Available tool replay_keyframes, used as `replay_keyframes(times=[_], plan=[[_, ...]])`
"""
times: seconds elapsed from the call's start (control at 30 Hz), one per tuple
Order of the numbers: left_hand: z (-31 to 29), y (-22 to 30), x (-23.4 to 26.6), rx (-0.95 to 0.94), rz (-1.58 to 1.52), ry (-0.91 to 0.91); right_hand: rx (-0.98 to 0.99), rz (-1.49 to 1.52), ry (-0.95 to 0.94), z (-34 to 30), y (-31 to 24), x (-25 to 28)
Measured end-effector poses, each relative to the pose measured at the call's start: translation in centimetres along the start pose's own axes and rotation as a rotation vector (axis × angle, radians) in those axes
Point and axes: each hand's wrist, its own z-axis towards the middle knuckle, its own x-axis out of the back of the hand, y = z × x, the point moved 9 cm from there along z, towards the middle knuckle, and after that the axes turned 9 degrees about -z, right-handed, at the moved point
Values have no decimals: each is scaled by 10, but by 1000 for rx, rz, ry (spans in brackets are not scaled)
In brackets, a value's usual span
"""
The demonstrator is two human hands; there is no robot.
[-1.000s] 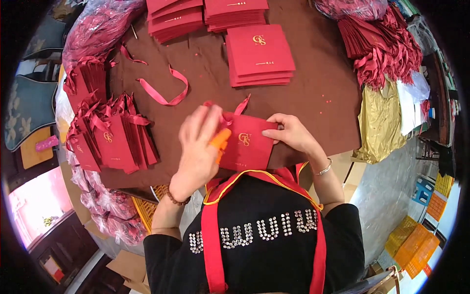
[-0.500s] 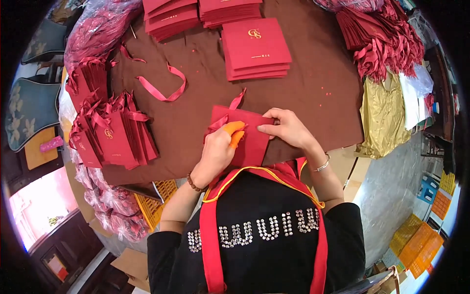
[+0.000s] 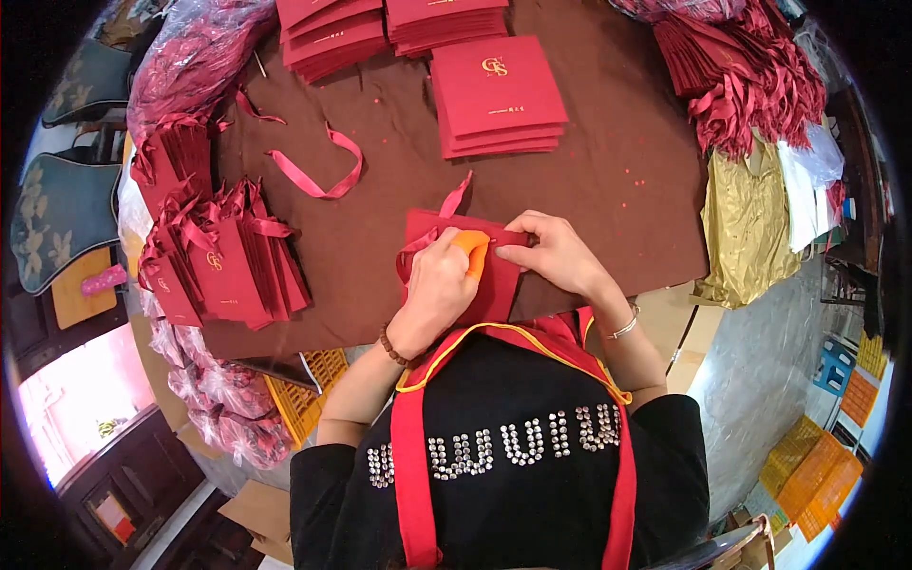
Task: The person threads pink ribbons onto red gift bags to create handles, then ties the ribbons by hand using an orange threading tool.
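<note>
A red paper bag (image 3: 489,299) lies at the table's near edge, in front of my body. Its pink ribbon (image 3: 457,194) sticks up past the far edge, with another bit of ribbon beside my left hand. My right hand (image 3: 556,252) pinches the bag's upper right edge between thumb and fingers. Over the bag, my left hand (image 3: 442,280) is closed, its fingertips close to the right thumb. Orange covers, like finger cots (image 3: 472,249), show on its thumb and forefinger. What those tips pinch is too small to tell.
Flat red bags (image 3: 499,95) are stacked ahead on the brown tablecloth (image 3: 617,228). Bags with ribbons (image 3: 223,261) stand at left, more (image 3: 736,81) at far right beside a gold plastic bag (image 3: 746,233). A loose ribbon (image 3: 318,185) lies on the cloth.
My left hand has moved right and slightly up, so its orange-covered fingertips now come near the right thumb. My right hand stays at the bag's edge.
</note>
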Motion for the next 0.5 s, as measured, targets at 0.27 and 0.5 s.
replay_keyframes(times=[0.27, 0.5], plan=[[1, 1, -1, -11, 39, -3, 72, -73, 71, -4, -14, 6], [5, 15, 6, -75, 22, 14, 95, -106, 119, -9, -18, 7]])
